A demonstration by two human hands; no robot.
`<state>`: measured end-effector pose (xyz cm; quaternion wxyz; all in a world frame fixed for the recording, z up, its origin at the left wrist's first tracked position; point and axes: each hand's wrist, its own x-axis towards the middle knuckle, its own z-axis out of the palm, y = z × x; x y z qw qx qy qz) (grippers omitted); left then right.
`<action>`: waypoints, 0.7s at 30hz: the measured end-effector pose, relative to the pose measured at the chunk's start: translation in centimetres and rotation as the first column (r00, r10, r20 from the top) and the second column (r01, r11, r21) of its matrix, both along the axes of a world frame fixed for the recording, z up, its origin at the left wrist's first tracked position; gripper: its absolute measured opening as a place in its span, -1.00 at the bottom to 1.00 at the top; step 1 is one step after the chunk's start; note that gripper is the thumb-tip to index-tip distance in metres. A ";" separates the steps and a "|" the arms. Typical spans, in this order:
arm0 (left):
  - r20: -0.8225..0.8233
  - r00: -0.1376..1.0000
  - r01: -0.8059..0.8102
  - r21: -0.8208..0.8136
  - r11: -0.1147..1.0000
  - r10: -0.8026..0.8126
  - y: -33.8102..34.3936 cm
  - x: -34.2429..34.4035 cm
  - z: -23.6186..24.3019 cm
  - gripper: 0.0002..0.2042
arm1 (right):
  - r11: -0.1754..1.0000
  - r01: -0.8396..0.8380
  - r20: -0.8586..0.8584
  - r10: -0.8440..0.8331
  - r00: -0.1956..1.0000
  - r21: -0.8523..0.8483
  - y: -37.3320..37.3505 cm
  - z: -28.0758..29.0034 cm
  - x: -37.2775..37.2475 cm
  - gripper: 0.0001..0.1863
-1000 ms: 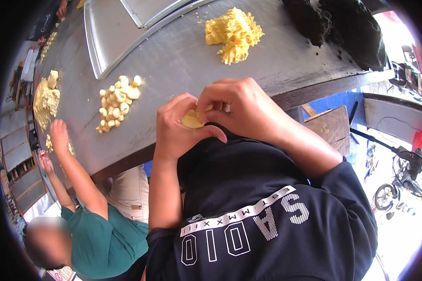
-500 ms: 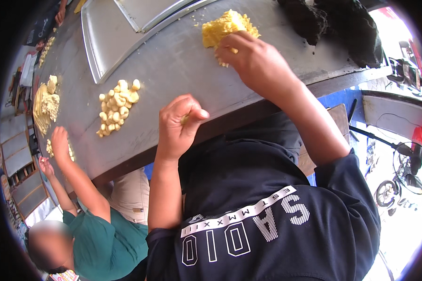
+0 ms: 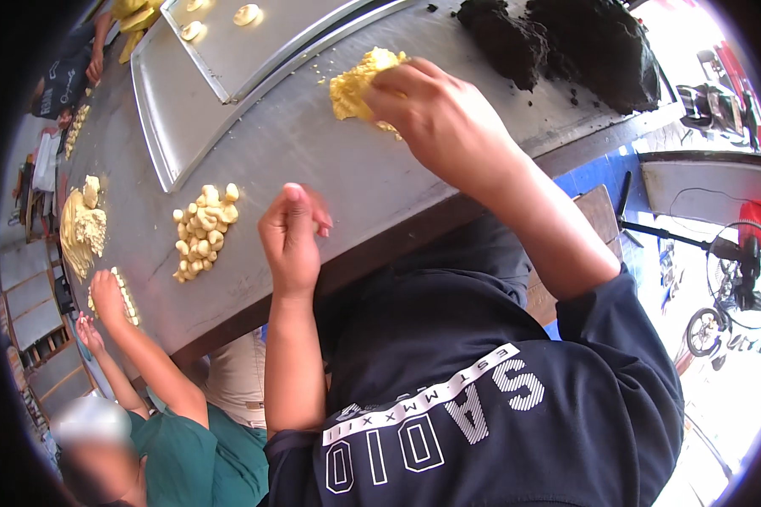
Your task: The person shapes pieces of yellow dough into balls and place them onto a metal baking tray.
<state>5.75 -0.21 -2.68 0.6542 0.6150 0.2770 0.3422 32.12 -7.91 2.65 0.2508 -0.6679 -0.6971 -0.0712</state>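
Many pale dough balls (image 3: 203,234) lie piled on the metal table (image 3: 304,152) near the left hand (image 3: 292,232), blurred and loosely curled, its contents hidden. The right hand (image 3: 431,118) bends its fingers over the crumbly yellow mound (image 3: 352,89) on the table; whether they grip any cannot be told.

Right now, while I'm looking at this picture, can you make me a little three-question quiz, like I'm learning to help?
1. Pick one. The camera wearer's right hand is at which thing?
A) the pile of small pale lumps
B) the yellow mound
C) the dark mass

2. True or false: the wearer's left hand lies flat on the dark mass.

3. Fill the gap: on the table, the pile of small pale lumps lies to the ____ of the wearer's left hand.

Key:
1. B.
2. False: the dark mass is far off to the right, and the thumb points up.
3. left.
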 end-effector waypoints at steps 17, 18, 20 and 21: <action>-0.388 0.901 0.208 0.780 0.590 0.195 0.8 -3.0 1.0 -0.49 | 0.996 -0.004 -0.033 0.001 0.999 -0.091 -1.2 -2.1 0.0 -0.74; -0.427 0.891 0.225 0.710 0.667 0.154 0.7 -2.8 1.2 -0.47 | 0.993 -0.016 0.017 0.018 1.000 -0.121 -0.9 -3.7 0.3 -0.76; -0.451 0.892 0.241 0.512 0.824 0.019 0.8 -3.1 2.4 -0.41 | 0.988 -0.091 0.021 0.094 0.995 -0.122 -1.4 -3.0 0.4 -0.85; -0.455 0.890 0.236 0.512 0.826 0.028 1.2 -3.5 2.5 -0.41 | 0.980 -0.157 0.031 0.162 0.986 -0.124 -1.9 -2.4 0.5 -0.93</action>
